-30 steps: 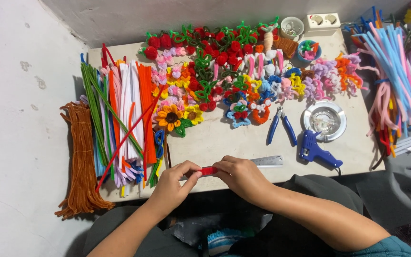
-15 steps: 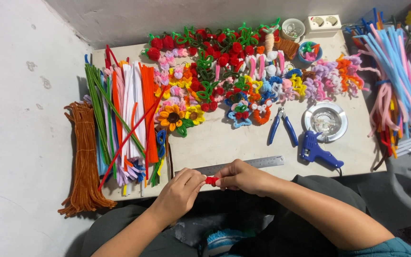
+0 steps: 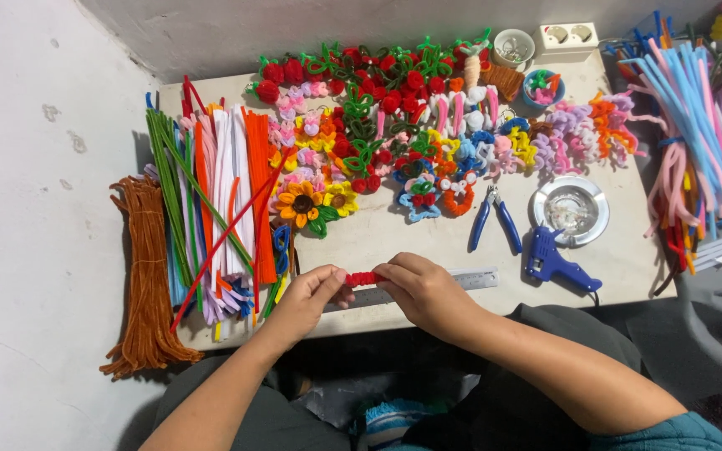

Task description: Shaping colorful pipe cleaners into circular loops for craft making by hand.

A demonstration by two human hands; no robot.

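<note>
Low in the centre of the frame, two bare hands meet over the near edge of the tabletop. The left hand and the right hand each pinch one end of a short red pipe cleaner piece, thumb and fingertips closed tight on it so that only its fuzzy middle shows between them. The piece is held level, just above a steel ruler that lies along the tabletop's front edge and is partly hidden under the right hand.

Beyond the hands lies a bare strip of tabletop, the one open patch in the scene. At its right sit blue-handled pliers, a blue glue gun near the front edge, and a round metal dish.

At the left of the frame, bundled straight pipe cleaners in green, white, orange and pink reach to the front edge, with a brown bundle on the floor beside them. Across the upper frame, finished pipe cleaner flowers crowd the tabletop to its far edge by the wall.
</note>
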